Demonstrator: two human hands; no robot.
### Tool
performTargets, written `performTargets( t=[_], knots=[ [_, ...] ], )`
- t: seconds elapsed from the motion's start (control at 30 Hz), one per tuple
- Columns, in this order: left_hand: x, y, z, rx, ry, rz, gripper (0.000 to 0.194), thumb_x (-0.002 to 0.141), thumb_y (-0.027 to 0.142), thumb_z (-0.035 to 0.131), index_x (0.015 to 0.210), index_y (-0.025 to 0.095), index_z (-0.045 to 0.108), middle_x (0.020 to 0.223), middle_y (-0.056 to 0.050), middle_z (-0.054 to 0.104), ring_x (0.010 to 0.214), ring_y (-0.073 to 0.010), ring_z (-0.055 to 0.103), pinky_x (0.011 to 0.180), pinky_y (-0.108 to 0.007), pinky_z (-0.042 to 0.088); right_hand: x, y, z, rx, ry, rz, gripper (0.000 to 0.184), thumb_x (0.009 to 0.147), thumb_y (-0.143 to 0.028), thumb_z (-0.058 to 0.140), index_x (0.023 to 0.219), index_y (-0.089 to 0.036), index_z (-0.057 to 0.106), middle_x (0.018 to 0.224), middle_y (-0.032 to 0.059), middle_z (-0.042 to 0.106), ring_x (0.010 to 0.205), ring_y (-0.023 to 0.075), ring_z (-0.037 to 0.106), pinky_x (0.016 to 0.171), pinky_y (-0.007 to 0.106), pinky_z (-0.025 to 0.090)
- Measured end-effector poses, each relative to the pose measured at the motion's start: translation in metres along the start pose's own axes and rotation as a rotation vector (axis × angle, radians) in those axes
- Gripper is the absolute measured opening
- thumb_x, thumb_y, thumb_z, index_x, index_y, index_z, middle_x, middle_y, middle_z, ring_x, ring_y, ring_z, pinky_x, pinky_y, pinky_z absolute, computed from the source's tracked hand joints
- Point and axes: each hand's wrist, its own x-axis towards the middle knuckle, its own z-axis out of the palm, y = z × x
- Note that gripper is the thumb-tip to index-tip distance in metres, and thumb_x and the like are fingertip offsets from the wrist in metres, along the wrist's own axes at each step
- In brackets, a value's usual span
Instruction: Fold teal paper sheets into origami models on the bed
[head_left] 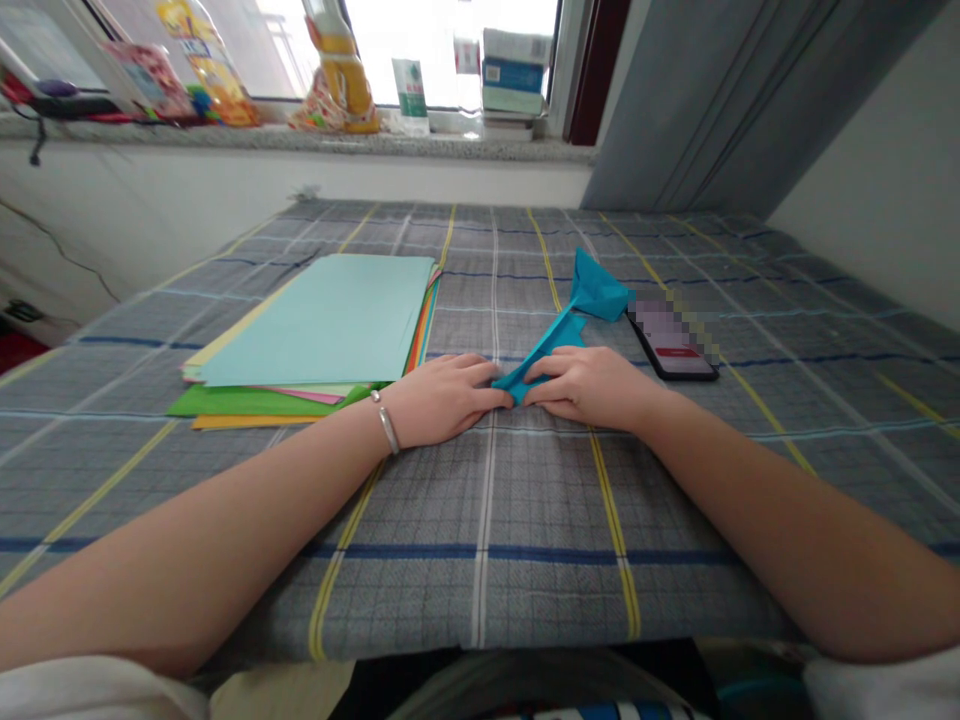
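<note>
A folded piece of blue paper lies on the checked cloth between my hands, its near end pinched low to the surface. My left hand, with a silver bracelet at the wrist, grips the near tip between thumb and fingers. My right hand is closed on the paper's right side, its fingers hiding part of the folds. Just beyond, a second folded blue paper piece with pointed flaps rests near or against the far end of the first; whether the two are joined I cannot tell.
A stack of coloured paper sheets lies left of my hands, light blue on top. A phone lies to the right. Bottles, a tube and stacked boxes stand on the windowsill. A grey curtain hangs behind.
</note>
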Motion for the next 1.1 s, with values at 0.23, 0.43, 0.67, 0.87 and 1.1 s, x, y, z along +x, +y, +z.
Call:
performTargets(
  t=[0.23, 0.43, 0.67, 0.87, 1.1],
  knots=[
    [-0.001, -0.004, -0.001, -0.053, 0.023, 0.04, 0.029, 0.094, 0.022, 0.047, 0.118, 0.024, 0.063, 0.109, -0.009, 0.062, 0.105, -0.0227, 0.059, 0.094, -0.038, 0.049, -0.003, 0.003, -0.006, -0.008, -0.046, -0.004, 0.022, 0.092, -0.024, 0.056, 0.099, -0.031, 0.076, 0.116, -0.0025, 0.072, 0.093, 0.0189, 0.063, 0.077, 0.031, 0.045],
    [-0.004, -0.006, -0.006, -0.041, 0.034, 0.065, 0.033, 0.089, 0.02, 0.049, 0.117, 0.025, 0.065, 0.11, -0.009, 0.062, 0.112, -0.0248, 0.058, 0.096, -0.039, 0.049, -0.006, 0.005, -0.007, 0.001, -0.049, 0.019, 0.022, 0.091, -0.025, 0.057, 0.097, -0.032, 0.077, 0.115, -0.0034, 0.072, 0.093, 0.019, 0.063, 0.075, 0.031, 0.045],
    [-0.004, -0.004, -0.012, -0.034, -0.023, 0.079, 0.038, 0.085, 0.021, 0.05, 0.12, 0.024, 0.065, 0.104, -0.008, 0.064, 0.106, -0.025, 0.061, 0.094, -0.039, 0.049, -0.006, 0.004, -0.009, 0.0, -0.07, 0.031, 0.022, 0.091, -0.025, 0.057, 0.097, -0.031, 0.077, 0.116, -0.0037, 0.072, 0.094, 0.0199, 0.063, 0.075, 0.032, 0.045],
    [-0.005, -0.004, -0.016, -0.03, -0.06, 0.091, 0.035, 0.086, 0.021, 0.048, 0.115, 0.022, 0.067, 0.106, -0.008, 0.064, 0.107, -0.0264, 0.06, 0.095, -0.04, 0.049, -0.007, 0.003, -0.01, -0.005, -0.074, 0.039, 0.021, 0.089, -0.024, 0.059, 0.097, -0.032, 0.077, 0.114, -0.0046, 0.073, 0.091, 0.0197, 0.063, 0.072, 0.031, 0.044],
    [-0.005, -0.004, -0.018, -0.066, -0.02, 0.093, 0.03, 0.084, 0.02, 0.05, 0.108, 0.022, 0.068, 0.107, -0.007, 0.066, 0.101, -0.0236, 0.063, 0.091, -0.037, 0.051, -0.008, 0.004, -0.009, -0.007, -0.074, 0.048, 0.021, 0.089, -0.023, 0.059, 0.096, -0.032, 0.077, 0.114, -0.0059, 0.073, 0.091, 0.0195, 0.063, 0.074, 0.031, 0.045]
  ],
)
